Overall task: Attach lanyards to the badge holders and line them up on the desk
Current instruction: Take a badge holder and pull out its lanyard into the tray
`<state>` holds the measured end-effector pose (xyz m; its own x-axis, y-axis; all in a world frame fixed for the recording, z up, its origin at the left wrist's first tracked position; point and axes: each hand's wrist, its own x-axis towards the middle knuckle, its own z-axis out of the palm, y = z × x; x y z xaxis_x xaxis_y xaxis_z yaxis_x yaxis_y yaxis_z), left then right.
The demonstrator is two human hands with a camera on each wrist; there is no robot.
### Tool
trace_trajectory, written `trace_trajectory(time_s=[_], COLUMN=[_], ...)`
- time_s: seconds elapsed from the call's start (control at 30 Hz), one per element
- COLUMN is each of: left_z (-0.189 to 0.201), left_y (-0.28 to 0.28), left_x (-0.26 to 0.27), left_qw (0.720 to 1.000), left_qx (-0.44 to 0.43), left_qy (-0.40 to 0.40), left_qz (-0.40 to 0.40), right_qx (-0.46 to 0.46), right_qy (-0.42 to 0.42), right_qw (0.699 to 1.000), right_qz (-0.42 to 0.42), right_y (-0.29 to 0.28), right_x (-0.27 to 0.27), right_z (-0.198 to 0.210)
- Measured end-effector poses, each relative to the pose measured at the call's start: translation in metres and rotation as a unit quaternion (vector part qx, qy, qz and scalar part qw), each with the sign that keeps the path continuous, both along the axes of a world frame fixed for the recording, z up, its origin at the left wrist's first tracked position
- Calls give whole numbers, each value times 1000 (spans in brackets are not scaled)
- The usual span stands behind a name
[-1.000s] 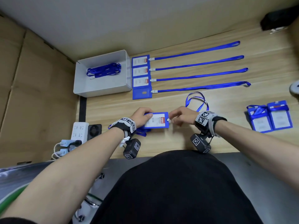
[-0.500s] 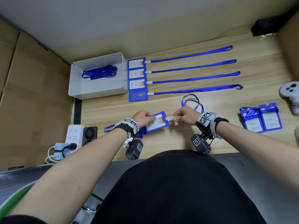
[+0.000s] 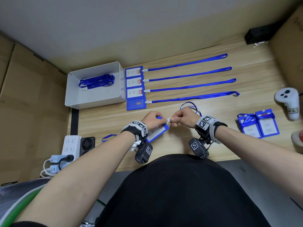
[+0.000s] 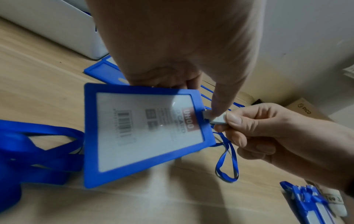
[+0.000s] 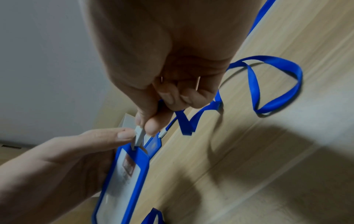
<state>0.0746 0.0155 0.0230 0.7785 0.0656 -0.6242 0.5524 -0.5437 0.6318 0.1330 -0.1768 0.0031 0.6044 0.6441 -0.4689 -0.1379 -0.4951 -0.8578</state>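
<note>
My left hand grips a blue badge holder tilted above the desk, its index fingertip pressing on the white lanyard clip. My right hand pinches that clip between thumb and forefinger at the holder's top slot. The clip's blue lanyard trails in loops on the desk behind my right hand. Several finished holders with straightened lanyards lie in a row at the back.
A white box with bundled lanyards stands back left. Two more holders lie at the right, near a white controller. A loose lanyard lies beside a power strip on the left. Cardboard boxes flank the desk.
Both hands have lifted the holder off the desk and tilted it. My right hand keeps pinching the clip at the slot, and my left index finger now presses on it.
</note>
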Motion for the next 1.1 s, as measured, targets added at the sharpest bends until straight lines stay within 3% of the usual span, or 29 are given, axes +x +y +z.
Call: trace_trajectory(time_s=[0.17, 0.4, 0.6, 0.9, 1.0, 1.1], left_z=[0, 2, -6, -2, -4, -11], left_y=[1, -6, 2, 9, 10, 17], left_x=[10, 18, 11, 1, 4, 4], left_qw=[999, 997, 992, 997, 999, 998], left_qx=[-4, -25, -36, -76, -34, 63], left_qy=[30, 46, 40, -30, -20, -6], left_qz=[31, 53, 117, 1, 10, 26], right_qx=[-11, -103, -164, -180, -178, -126], right_qy=[-49, -127, -139, -120, -125, -92], right_qw=[999, 986, 976, 976, 976, 988], right_qz=[14, 46, 13, 39, 25, -8], right_y=[2, 8, 9, 11, 8, 1], right_x=[6, 10, 16, 12, 13, 16], right_z=[12, 25, 22, 22, 18, 16])
